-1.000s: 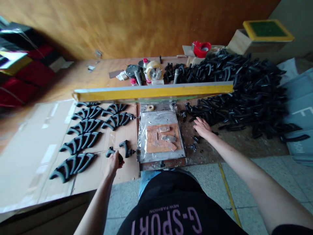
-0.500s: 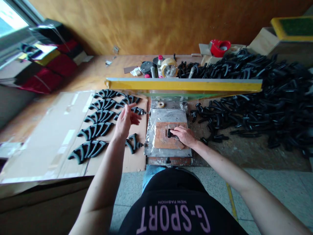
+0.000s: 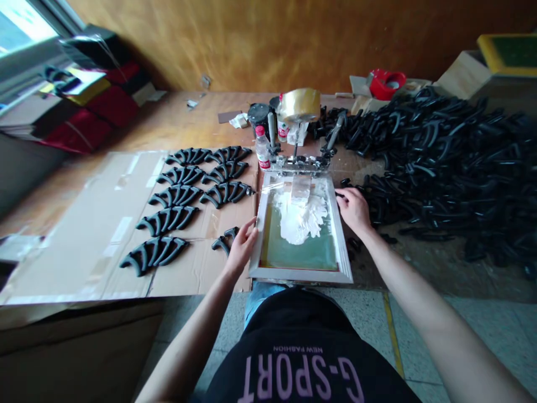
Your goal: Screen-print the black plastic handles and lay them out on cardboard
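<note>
A screen-printing frame (image 3: 344, 254) lies flat in front of me, its green mesh carrying a thick patch of white ink (image 3: 298, 221). A pale flat scraper (image 3: 301, 189) rests in the ink near the far end. At the frame's left edge, my left hand (image 3: 242, 243) is closed with its fingertips on the rim. My right hand (image 3: 354, 210) is beside the right edge, fingers curled, with a small dark thing at its fingertips that I cannot make out. The base plate and the black piece on it are hidden under the frame.
Curved black handles (image 3: 153, 254) stand in rows on cardboard (image 3: 84, 224) to the left. A big heap of black handles (image 3: 444, 145) covers the right side. Behind the frame are hinge clamps (image 3: 300, 163), a tape roll (image 3: 300, 105) and a bottle (image 3: 262, 148). A red tape dispenser (image 3: 386, 84) sits farther back.
The frame has swung down from upright to flat, and the tape roll behind it has risen. My left hand has come down to its left edge; my right hand has left the black piece and moved right.
</note>
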Demonstrator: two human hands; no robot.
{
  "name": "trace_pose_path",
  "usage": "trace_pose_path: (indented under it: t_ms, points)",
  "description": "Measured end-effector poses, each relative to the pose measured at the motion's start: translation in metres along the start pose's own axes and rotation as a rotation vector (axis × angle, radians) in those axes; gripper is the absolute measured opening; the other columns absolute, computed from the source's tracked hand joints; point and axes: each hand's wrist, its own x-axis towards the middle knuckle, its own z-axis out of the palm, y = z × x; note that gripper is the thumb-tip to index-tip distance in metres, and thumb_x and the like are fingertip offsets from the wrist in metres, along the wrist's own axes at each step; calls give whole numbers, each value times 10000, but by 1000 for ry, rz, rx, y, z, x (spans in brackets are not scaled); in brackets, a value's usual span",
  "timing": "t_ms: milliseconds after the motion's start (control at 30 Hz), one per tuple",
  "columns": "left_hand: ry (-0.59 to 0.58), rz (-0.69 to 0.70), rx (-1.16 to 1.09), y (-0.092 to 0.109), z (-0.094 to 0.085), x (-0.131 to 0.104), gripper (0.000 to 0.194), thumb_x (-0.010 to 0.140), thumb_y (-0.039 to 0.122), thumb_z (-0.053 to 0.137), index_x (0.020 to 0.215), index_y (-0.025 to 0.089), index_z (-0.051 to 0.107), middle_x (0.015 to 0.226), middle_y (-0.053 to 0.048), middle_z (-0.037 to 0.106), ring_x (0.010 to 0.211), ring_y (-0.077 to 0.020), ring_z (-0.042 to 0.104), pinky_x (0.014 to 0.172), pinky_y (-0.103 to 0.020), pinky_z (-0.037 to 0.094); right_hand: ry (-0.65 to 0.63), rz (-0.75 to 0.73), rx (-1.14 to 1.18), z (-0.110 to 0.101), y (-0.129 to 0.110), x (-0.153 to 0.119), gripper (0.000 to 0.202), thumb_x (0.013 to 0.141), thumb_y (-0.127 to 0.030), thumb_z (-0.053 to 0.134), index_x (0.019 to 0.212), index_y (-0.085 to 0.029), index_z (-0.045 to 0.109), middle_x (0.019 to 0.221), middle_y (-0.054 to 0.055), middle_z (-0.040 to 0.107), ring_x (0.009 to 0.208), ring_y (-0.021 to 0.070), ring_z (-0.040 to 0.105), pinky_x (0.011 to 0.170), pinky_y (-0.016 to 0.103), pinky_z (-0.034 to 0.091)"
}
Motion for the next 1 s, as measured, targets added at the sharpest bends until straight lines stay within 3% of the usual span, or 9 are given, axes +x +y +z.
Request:
trace_pose_path:
  t_ms: [100, 233, 400, 467, 600, 667, 800, 867, 1000]
  points:
    - [20, -46, 45, -31, 7, 12, 691, 796, 482, 616, 1406, 192, 469, 772, -21, 661, 623, -141, 581, 545, -225, 439, 20, -139, -54, 7, -41, 32, 512, 820, -292, 645, 1303, -163, 538, 1292, 143, 529, 1182, 293, 504, 973, 434, 443]
    - [36, -55, 111, -45, 8, 23, 610, 782, 475, 629, 1317, 189, 563, 765, -23, 675, 644, -152, 595, 566, -232, 447, -296, -258, -118, 24, -84, 26, 185, 840, -200, 610, 1019, -164, 639, 1000, 96, 657, 961, 237, 587, 837, 340, 470]
    - [53, -63, 90, -48, 7, 22, 551, 777, 492, 628, 1242, 196, 614, 847, -44, 706, 751, -187, 642, 625, -250, 478, -469, -685, -43, 14, -73, -21, 214, 838, -58, 493, 917, -164, 661, 913, 74, 667, 888, 201, 584, 754, 290, 431]
    - [57, -62, 101, -48, 7, 22, 542, 777, 509, 620, 1219, 195, 626, 854, -46, 708, 764, -191, 644, 636, -256, 483, -523, -759, 19, 7, -67, -26, 192, 814, -66, 530, 877, -181, 671, 872, 47, 669, 831, 184, 584, 709, 274, 419]
    - [59, -70, 109, -45, 8, 20, 566, 763, 537, 621, 1199, 176, 631, 814, -42, 702, 700, -176, 626, 601, -253, 470, -376, -651, 17, 12, -68, -28, 191, 803, -60, 550, 880, -182, 676, 868, 44, 676, 833, 185, 585, 700, 274, 413]
    - [67, -73, 95, -43, 9, 19, 584, 753, 545, 628, 1202, 171, 626, 803, -41, 700, 664, -165, 613, 577, -248, 458, -291, -673, -10, 19, -69, -38, 231, 820, -43, 519, 939, -164, 677, 938, 72, 683, 870, 196, 585, 722, 287, 424]
    - [52, -82, 84, -41, 9, 19, 610, 767, 554, 608, 1235, 163, 598, 812, -45, 690, 661, -160, 610, 562, -238, 449, -327, -692, 45, 20, -70, -43, 169, 843, -115, 578, 954, -191, 680, 896, 43, 683, 839, 184, 604, 706, 274, 442]
    - [10, -86, 82, -36, 7, 17, 630, 788, 547, 591, 1285, 161, 556, 807, -41, 679, 674, -161, 612, 563, -234, 449, -305, -584, 80, 17, -75, -23, 168, 861, -203, 619, 1019, -222, 677, 905, 24, 683, 844, 179, 616, 716, 269, 454]
    - [-19, -41, 115, -2, -1, 8, 665, 803, 539, 603, 1363, 198, 490, 725, 2, 635, 633, -144, 586, 544, -216, 427, -181, -314, 44, 2, -75, 42, 507, 846, -316, 673, 1333, -312, 533, 1088, 31, 671, 879, 192, 623, 746, 294, 475]
